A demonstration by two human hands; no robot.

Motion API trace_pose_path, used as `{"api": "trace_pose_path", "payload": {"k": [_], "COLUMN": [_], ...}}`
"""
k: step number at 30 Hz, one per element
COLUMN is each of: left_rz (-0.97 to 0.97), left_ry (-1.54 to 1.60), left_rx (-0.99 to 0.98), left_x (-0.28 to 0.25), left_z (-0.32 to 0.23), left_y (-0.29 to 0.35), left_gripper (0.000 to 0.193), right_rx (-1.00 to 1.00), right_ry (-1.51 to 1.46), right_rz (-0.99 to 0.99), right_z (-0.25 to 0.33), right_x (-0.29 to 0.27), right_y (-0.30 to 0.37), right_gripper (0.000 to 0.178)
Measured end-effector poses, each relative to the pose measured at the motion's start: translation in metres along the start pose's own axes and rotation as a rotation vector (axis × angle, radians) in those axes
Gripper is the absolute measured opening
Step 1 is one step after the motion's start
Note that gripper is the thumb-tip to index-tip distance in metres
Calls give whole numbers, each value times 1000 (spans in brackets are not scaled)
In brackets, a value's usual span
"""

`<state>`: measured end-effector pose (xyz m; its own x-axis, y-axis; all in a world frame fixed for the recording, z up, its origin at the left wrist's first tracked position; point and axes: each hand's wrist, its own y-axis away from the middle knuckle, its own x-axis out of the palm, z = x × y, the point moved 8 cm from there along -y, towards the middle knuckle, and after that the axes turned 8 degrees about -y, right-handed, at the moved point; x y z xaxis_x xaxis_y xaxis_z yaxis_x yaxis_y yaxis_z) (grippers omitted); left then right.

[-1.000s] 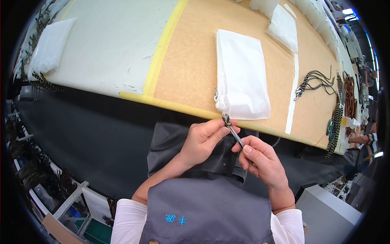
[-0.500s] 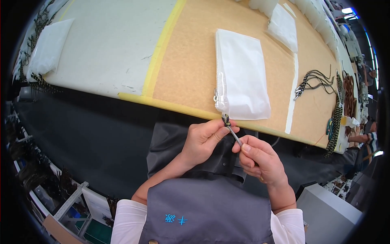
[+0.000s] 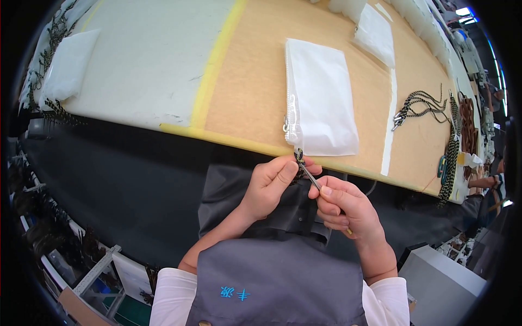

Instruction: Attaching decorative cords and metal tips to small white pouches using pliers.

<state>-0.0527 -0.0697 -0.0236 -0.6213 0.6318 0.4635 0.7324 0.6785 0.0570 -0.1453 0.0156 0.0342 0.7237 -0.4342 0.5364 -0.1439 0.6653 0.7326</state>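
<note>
A white zippered pouch (image 3: 323, 98) lies at the table's front edge, its zipper along the left side. At its lower left corner a dark braided cord (image 3: 298, 156) with yellow flecks forms a small loop or knot. My left hand (image 3: 269, 187) is closed on this cord, thumb and fingers pinching it just off the edge. In my right hand (image 3: 348, 205) is a slim pointed metal tool (image 3: 310, 176), its tip at the cord; a yellowish end shows below the palm. Whether the tip is inside the knot I cannot tell.
Another white pouch (image 3: 375, 41) lies farther back, and one more (image 3: 70, 65) at the far left. Black-and-tan cords with metal clips (image 3: 418, 108) rest to the right, near hanging braided cords (image 3: 449, 168) and small scissors (image 3: 442, 166). A person's arm (image 3: 483, 183) shows at the far right.
The cord shows more of its loop above my left fingers, and my left thumb has shifted upward. The tool tip remains at the cord, and my right hand has moved slightly.
</note>
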Motion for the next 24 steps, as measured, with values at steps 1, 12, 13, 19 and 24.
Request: {"api": "trace_pose_path", "payload": {"k": [1,12,13,19,24], "left_rz": [-2,-69,-69,-92,-103], "left_ry": [-1,365,363,443,500], "left_rx": [2,-218,-218,-289,-328], "left_x": [0,5,5,8,9], "left_z": [0,4,3,5,6], "left_y": [1,2,2,3,4], "left_gripper": [35,43,43,44,40], "right_rx": [1,-74,-75,-91,-101], "right_ry": [2,142,142,96,96], "right_rz": [3,0,0,29,23], "right_z": [0,-5,-6,-8,-5], "right_x": [1,0,0,2,1], "right_y": [1,8,7,4,6], "right_gripper": [22,22,22,22,21]}}
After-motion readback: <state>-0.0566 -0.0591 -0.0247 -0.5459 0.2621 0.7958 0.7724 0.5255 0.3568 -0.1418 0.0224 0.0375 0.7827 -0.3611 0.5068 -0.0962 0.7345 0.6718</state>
